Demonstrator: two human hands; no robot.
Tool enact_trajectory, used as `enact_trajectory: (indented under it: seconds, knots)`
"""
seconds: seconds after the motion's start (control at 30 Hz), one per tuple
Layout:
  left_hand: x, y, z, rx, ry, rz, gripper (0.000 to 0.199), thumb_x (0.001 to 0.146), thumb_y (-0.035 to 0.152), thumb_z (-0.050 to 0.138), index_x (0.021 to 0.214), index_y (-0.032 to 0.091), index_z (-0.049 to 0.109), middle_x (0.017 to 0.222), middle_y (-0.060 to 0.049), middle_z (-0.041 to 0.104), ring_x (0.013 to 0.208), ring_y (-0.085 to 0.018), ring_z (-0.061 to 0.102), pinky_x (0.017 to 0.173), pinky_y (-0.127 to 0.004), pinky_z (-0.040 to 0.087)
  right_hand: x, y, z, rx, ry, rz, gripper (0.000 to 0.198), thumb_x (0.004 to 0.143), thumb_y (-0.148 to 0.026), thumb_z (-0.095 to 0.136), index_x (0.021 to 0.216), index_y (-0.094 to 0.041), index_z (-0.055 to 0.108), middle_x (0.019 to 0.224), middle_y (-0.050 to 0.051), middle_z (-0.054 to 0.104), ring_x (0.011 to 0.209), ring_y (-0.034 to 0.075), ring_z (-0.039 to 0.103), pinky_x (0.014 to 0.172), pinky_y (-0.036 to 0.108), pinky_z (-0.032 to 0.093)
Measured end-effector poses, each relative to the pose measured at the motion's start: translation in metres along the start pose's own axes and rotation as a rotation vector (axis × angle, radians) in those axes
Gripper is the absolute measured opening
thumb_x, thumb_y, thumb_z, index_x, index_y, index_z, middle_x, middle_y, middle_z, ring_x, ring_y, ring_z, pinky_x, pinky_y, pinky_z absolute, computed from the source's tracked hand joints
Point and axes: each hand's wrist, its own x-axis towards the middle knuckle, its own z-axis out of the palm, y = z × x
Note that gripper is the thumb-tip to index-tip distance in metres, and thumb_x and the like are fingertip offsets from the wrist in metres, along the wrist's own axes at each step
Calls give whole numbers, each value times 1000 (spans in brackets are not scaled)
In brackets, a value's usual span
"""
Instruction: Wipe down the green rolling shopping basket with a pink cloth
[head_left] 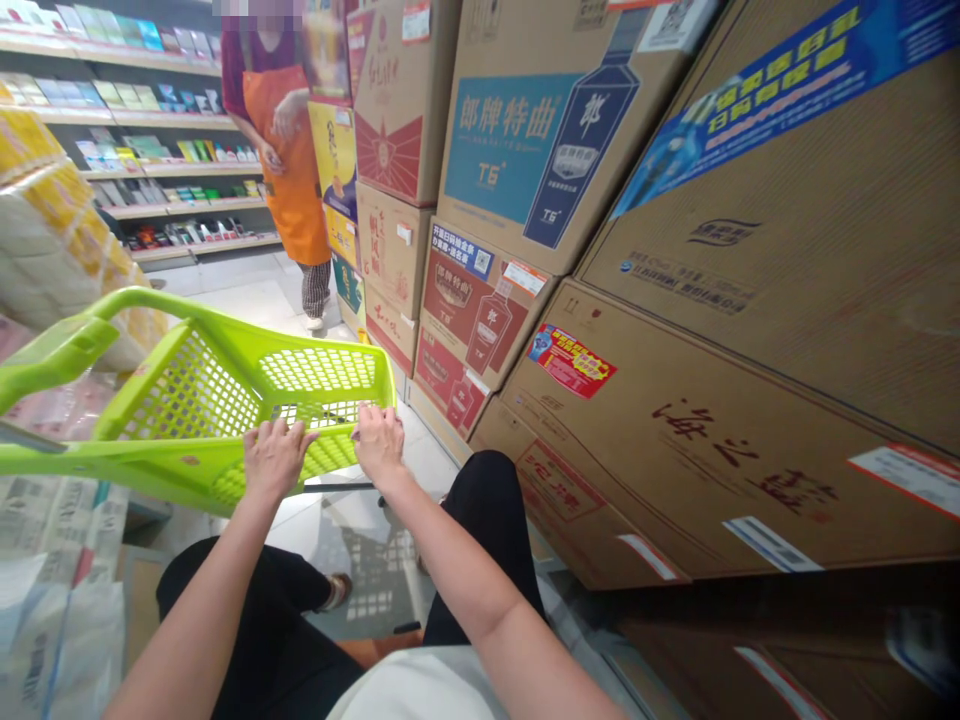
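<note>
A bright green plastic shopping cart (180, 465) with perforated basket walls stands sideways before me, its handle at the far left. Both hands grip the near top rim of its basket. My left hand (274, 458) is closed over the rim near the middle, fingers curled to the inside. Toward the right end, my right hand (379, 440) is wrapped over the same rim near the corner. Inside, the visible part of the basket shows only its grid floor and walls. Below the rim my bent knees in black trousers (487, 510) are on either side.
Stacked cardboard cartons (585, 470) form a wall close on the right. Wrapped packs (52, 190) are piled at the left. A person in an orange apron (289, 190) stands beyond the cart, before shelves (135, 120) of small boxes. Pale floor tiles (232, 270) lie between.
</note>
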Motion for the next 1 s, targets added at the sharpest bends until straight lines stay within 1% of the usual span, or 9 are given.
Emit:
enact_trajectory:
  seconds: [0.07,0.17,0.3,0.4,0.5,0.63,0.77,0.87,1.0]
  knots:
    - [-1,-3,-2,3,-14,9,43,102,45,31,107,24,68,103,-12,67,102,-29,52,95,-43,31,8,-7,-6,10,-85,-33,28,81,-13,66,107,-22,70,97,7,72,92,24,58,73,34,45]
    - [-5,-12,-5,0,-48,22,44,102,47,31,109,25,68,105,-12,67,104,-29,53,95,-44,31,28,4,-24,6,-310,-96,15,81,-14,66,88,-26,73,90,1,74,87,19,64,71,29,44]
    - [-9,-19,-8,-2,-88,29,46,103,48,30,111,24,68,106,-12,67,105,-29,53,96,-44,31,56,11,-41,-176,-580,-72,17,85,-27,62,92,-24,77,94,7,77,90,22,69,69,28,46]
    - [-9,-16,-10,9,-88,32,46,103,46,29,110,23,68,106,-13,67,104,-29,53,96,-44,31,65,-17,-35,-211,-735,-96,27,87,-36,58,97,-21,78,97,11,78,89,24,72,67,28,46]
    - [-9,-10,-13,36,-78,44,46,103,46,29,108,22,68,105,-13,67,103,-29,53,96,-45,31,66,-50,-26,-107,-794,-85,29,86,-39,60,102,-21,76,96,7,78,83,20,73,60,24,43]
    - [-12,-5,-15,47,-57,62,45,103,46,30,108,22,68,103,-13,67,100,-29,53,93,-45,32,69,-49,-33,48,-822,-113,27,87,-40,58,103,-26,74,91,1,78,80,17,71,57,22,39]
    - [-14,0,-13,5,-17,53,42,102,44,33,106,22,68,101,-14,66,100,-30,53,93,-44,32,65,-17,-54,-103,-842,-82,17,88,-33,59,93,-24,74,87,4,77,86,21,70,66,25,44]
    - [-10,10,-11,-11,12,24,40,101,44,35,107,21,69,101,-14,66,100,-30,53,94,-44,32,47,-19,-56,-233,-661,-66,17,91,-28,59,93,-19,73,99,11,75,101,26,65,77,32,49]
    - [1,24,-13,-18,5,-1,39,101,44,38,104,20,69,102,-15,67,101,-31,54,93,-45,33,15,-44,-35,-207,-337,-138,34,97,-26,54,127,-15,62,114,15,69,112,30,55,87,41,51]
